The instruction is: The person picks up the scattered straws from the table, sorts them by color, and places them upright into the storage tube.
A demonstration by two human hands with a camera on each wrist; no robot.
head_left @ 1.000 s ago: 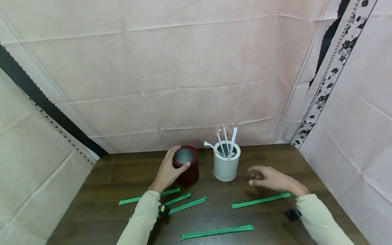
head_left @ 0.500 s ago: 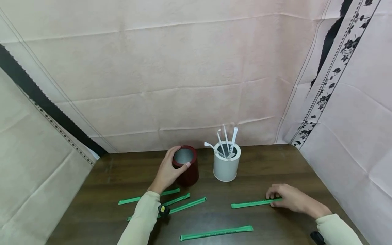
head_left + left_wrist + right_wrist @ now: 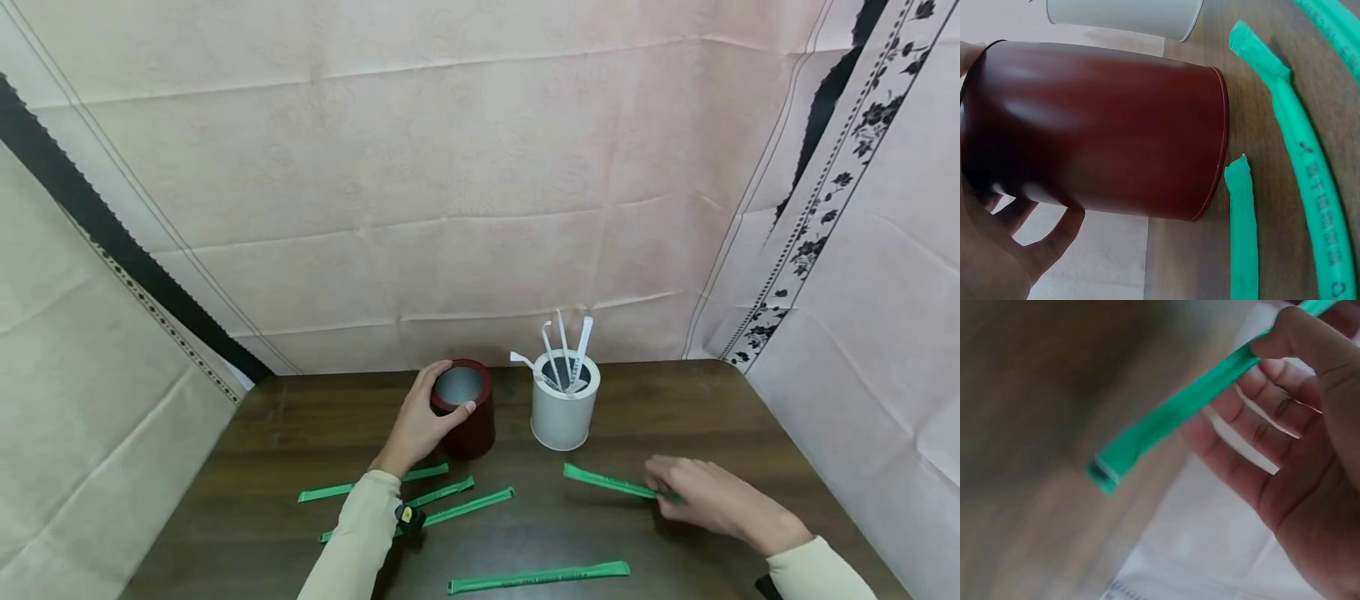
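Observation:
My left hand (image 3: 412, 427) holds a dark red cylindrical cup (image 3: 476, 429) from its left side, thumb over the near rim. The cup stands upright on the table, and its grey inside looks bare. In the left wrist view the fingers wrap the red wall (image 3: 1104, 131). My right hand (image 3: 712, 504) pinches a long, thin green wrapped stick (image 3: 606, 480) between thumb and fingers. One end of this stick (image 3: 1166, 419) juts out past the thumb in the right wrist view. Its far end points left, toward the cups.
A white cup (image 3: 562, 421) right of the red one holds several thin white sticks (image 3: 583, 342). More green wrapped sticks lie about the left forearm, one (image 3: 471, 505) partly under it. Another green stick (image 3: 538, 577) lies at the front. Cloth hangs behind the table (image 3: 255, 467).
My right hand came down and right from beside the white cup, took hold of the green stick, and has swung its left end up. The left hand stays on the red cup.

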